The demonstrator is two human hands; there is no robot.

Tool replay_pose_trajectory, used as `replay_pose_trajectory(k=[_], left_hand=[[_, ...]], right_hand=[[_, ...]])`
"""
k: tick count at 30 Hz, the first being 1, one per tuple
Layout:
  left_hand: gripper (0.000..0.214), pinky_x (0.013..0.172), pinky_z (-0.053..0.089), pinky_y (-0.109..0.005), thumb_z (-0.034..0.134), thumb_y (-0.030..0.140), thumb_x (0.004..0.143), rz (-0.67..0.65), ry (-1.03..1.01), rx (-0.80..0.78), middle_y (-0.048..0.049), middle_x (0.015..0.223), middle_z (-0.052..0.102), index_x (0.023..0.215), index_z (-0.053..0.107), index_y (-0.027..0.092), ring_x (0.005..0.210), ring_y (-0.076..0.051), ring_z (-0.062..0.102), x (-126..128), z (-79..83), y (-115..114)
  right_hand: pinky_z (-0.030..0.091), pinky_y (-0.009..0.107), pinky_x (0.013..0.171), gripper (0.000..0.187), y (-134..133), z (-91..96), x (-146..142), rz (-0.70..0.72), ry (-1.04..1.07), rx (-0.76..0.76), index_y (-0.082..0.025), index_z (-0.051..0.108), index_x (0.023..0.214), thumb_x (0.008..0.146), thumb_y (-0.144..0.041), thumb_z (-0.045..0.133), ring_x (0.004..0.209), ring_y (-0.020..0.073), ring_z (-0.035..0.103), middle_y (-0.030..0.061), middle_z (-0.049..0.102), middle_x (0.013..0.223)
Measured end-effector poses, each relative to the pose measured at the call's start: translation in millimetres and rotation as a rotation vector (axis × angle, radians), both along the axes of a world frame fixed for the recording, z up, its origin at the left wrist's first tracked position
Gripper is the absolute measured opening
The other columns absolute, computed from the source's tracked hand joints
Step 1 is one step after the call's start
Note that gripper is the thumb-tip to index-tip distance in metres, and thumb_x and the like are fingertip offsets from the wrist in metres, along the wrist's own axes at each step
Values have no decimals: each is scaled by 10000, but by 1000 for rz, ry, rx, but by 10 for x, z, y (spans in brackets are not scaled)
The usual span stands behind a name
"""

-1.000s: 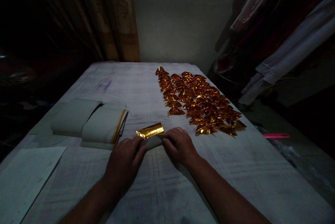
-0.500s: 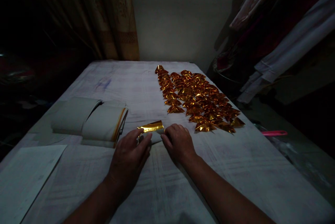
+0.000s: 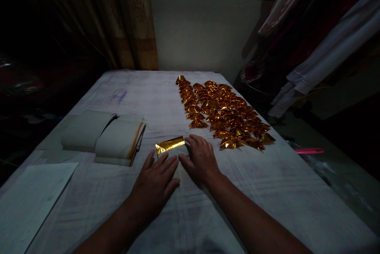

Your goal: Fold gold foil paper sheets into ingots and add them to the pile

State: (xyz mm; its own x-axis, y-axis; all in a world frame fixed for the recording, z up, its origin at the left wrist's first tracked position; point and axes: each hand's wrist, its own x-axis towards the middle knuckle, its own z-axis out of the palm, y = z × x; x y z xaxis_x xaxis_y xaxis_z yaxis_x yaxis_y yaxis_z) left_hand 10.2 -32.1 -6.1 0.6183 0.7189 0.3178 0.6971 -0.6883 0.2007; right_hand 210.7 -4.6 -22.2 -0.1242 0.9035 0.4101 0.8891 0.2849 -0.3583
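A sheet of gold foil paper [image 3: 170,144] lies on the cloth in front of me, with a shiny gold band along its far side and a pale backing folded over nearer to me. My left hand [image 3: 158,177] lies flat with fingers spread, its fingertips on the near edge of the sheet. At the right end, my right hand [image 3: 200,157] has curled fingers gripping the paper, the thumb on the pale part and the index finger by the gold corner. Folded gold foil pieces [image 3: 222,111] sit in rows beyond my right hand.
Two fanned stacks of pale paper squares [image 3: 117,139] lie to the left, and a white sheet [image 3: 35,198] is at the near left. A cloth [image 3: 133,91] covers the table. Clothes [image 3: 314,60] hang at the right above a pink handle [image 3: 308,151].
My left hand has drawn back toward me and flattened, its fingers spreading off the gold band. My right hand stays at the right end, its thumb shifted slightly left.
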Motion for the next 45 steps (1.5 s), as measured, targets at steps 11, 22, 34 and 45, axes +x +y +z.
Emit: replay_pose_trajectory(k=[11, 22, 34, 45], left_hand=[[337, 1193, 219, -624, 456, 352, 1008, 39, 6, 2, -67, 1273, 711, 1242, 671, 241, 1275, -291, 586, -96, 90, -12], [272, 1129, 280, -653, 478, 322, 996, 44, 11, 80, -34, 1052, 787, 1019, 735, 237, 1128, -317, 668, -319, 187, 8], [470, 1129, 304, -623, 654, 430, 892, 242, -63, 98, -147, 1380, 624, 1293, 589, 195, 1317, -364, 527, -331, -24, 172], [240, 993, 488, -479, 480, 290, 957, 156, -306, -54, -80, 1070, 760, 1055, 690, 230, 1023, -257, 697, -290, -15, 228]], right_hand=[[371, 540, 1070, 496, 12, -36, 27, -42, -18, -71, -218, 558, 1369, 879, -256, 625, 1379, 358, 422, 175, 516, 1461], [386, 529, 1073, 435, 24, -93, 78, -5, -26, -45, -237, 596, 1322, 891, -183, 572, 1348, 317, 468, 135, 579, 1406], [395, 539, 1068, 370, 2, -56, 81, 23, 43, -41, -224, 664, 1191, 838, -320, 717, 1356, 344, 474, 153, 573, 1417], [429, 480, 1046, 354, 60, -135, 158, 178, 191, 80, -262, 718, 1138, 785, -252, 711, 1328, 312, 511, 110, 617, 1387]])
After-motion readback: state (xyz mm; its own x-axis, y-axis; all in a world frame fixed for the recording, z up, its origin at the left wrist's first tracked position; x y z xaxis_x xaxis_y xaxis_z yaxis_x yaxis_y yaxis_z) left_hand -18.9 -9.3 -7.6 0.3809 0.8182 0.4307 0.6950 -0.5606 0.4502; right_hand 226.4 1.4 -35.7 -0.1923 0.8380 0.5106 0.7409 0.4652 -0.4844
